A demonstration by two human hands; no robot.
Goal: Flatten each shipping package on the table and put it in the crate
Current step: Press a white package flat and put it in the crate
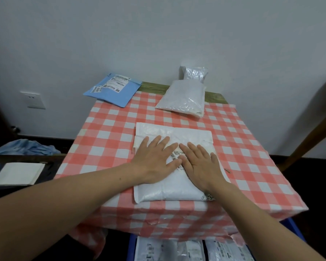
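A white padded shipping package (164,132) lies flat near the front of the table (109,129), which wears a red-and-white checked cloth. My left hand (154,157) and my right hand (201,162) rest palm down on it side by side, fingers spread, thumbs nearly touching over its label. A blue mailer (113,89) lies at the far left corner, overhanging the edge. A white bubble package (184,98) lies at the far right, with a silvery one (194,73) standing against the wall behind it. The blue crate (132,247) below the front edge holds several flat packages (228,249).
A white flat package (19,174) lies on a dark surface to the left, beside a blue cloth (24,147). A wooden frame (312,125) slants up at the right. A wall socket (33,99) sits low on the left wall.
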